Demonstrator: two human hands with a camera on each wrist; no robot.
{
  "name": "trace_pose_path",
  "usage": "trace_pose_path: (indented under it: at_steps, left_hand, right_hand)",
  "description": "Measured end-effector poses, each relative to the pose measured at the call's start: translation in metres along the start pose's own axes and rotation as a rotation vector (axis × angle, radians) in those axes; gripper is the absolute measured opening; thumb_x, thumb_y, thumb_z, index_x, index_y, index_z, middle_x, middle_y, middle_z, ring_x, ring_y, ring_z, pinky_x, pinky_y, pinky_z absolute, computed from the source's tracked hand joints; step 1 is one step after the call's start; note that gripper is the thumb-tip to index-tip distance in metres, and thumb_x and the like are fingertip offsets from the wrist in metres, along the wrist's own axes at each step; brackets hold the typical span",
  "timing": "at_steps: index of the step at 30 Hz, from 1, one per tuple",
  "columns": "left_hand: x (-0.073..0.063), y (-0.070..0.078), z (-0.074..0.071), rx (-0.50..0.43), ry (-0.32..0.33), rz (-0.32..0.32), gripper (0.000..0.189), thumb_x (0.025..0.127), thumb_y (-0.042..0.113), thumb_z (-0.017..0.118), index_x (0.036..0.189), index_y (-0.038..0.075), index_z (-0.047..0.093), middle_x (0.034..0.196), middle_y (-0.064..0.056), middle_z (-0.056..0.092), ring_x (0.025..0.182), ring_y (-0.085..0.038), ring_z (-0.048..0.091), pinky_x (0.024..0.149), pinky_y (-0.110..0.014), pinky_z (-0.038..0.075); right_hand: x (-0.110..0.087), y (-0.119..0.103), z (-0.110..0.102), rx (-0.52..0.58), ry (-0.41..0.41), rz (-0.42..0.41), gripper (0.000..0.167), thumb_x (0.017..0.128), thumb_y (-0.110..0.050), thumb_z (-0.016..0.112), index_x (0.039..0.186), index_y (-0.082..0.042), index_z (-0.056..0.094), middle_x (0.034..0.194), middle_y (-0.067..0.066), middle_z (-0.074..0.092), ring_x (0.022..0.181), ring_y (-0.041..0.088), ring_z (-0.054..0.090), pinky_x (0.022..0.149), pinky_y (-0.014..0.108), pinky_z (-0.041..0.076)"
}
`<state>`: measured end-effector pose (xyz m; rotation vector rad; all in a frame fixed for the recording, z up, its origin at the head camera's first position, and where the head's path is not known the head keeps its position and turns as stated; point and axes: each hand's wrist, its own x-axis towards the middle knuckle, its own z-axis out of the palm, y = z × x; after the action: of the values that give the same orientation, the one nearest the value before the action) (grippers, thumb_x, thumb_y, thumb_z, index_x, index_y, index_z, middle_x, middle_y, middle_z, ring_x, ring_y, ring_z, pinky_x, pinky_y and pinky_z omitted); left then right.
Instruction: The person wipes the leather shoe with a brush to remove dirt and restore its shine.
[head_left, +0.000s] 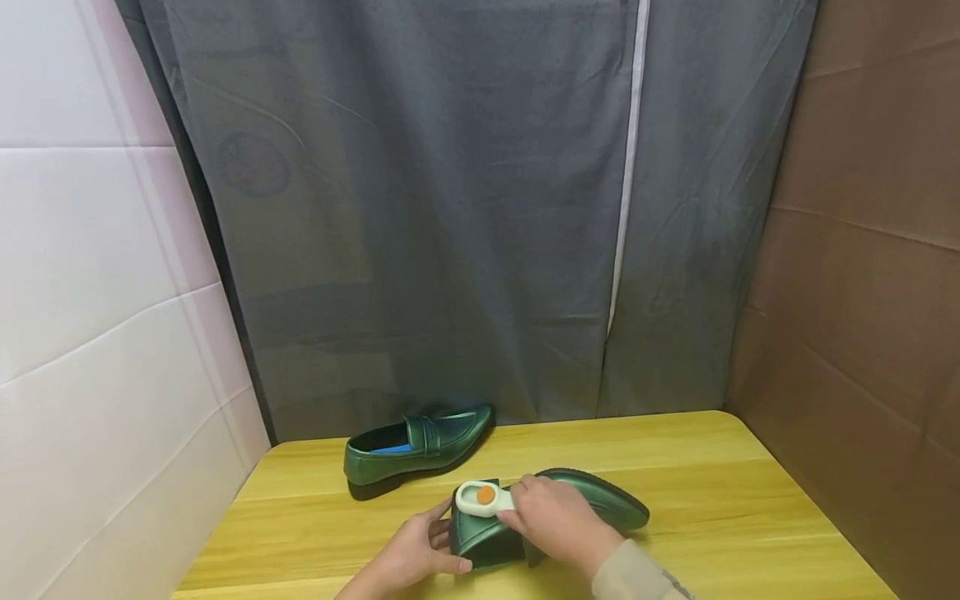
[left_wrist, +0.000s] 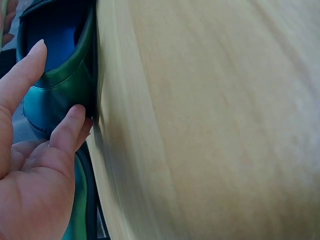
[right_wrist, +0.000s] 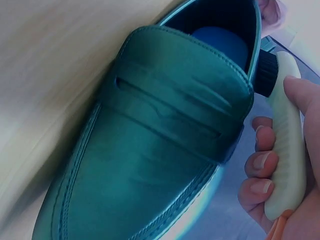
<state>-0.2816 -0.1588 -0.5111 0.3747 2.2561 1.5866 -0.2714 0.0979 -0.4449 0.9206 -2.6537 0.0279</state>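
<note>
A dark green loafer (head_left: 609, 500) lies tipped on its side near the table's front, its toe to the right and its opening facing me. My left hand (head_left: 408, 550) holds it by the heel; in the left wrist view the thumb (left_wrist: 31, 67) is at the opening and the fingers are against the heel. In my right hand (head_left: 558, 517) is a pale-handled brush (right_wrist: 287, 145) with an orange button. Its dark bristles (right_wrist: 266, 74) touch the loafer's upper side beside the opening. A blue insole (right_wrist: 222, 45) shows inside.
A matching green loafer (head_left: 450, 442) stands upright at the back left of the yellow wooden table (head_left: 712, 467). Behind the table hangs a grey curtain (head_left: 450, 208). White cloth (head_left: 112, 292) borders the left side and brown cloth (head_left: 862, 250) the right.
</note>
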Motion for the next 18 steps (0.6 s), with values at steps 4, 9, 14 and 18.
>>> trace_pose_path:
  at_steps: [4,9,14,18]
  left_hand:
    - [0.001,0.001,0.0,0.007,0.005,-0.019,0.11,0.075,0.016,0.091,0.154,-0.013,0.021,0.145,-0.037,0.047,0.132,-0.047,0.053,0.099,-0.042,0.055]
    - [0.001,0.002,-0.001,0.029,0.012,-0.022,0.111,0.074,0.018,0.091,0.154,-0.013,0.021,0.146,-0.038,0.046,0.132,-0.047,0.053,0.099,-0.043,0.055]
    - [0.001,0.002,-0.001,0.031,0.006,-0.023,0.11,0.075,0.019,0.091,0.154,-0.013,0.021,0.146,-0.038,0.046,0.132,-0.047,0.053,0.099,-0.044,0.055]
    - [0.001,0.002,0.0,0.019,-0.001,-0.023,0.11,0.075,0.018,0.09,0.154,-0.013,0.02,0.146,-0.038,0.045,0.133,-0.047,0.052,0.099,-0.043,0.055]
  right_hand:
    - [-0.005,0.009,-0.002,0.019,0.027,0.0,0.036,0.099,-0.046,0.061,0.092,-0.012,0.069,0.08,-0.004,0.063,0.07,0.011,0.061,0.06,0.029,0.054]
    - [-0.013,0.019,-0.004,0.035,0.056,0.019,0.034,0.099,-0.045,0.062,0.092,-0.012,0.066,0.081,-0.004,0.064,0.071,0.01,0.061,0.057,0.028,0.052]
    - [-0.022,0.028,-0.007,0.035,0.065,0.041,0.035,0.099,-0.047,0.061,0.09,-0.013,0.064,0.077,-0.006,0.058,0.065,0.008,0.054,0.054,0.028,0.048]
    - [-0.03,0.035,-0.008,0.06,0.059,0.069,0.035,0.099,-0.047,0.061,0.089,-0.013,0.061,0.074,-0.007,0.052,0.062,0.006,0.046,0.052,0.028,0.043]
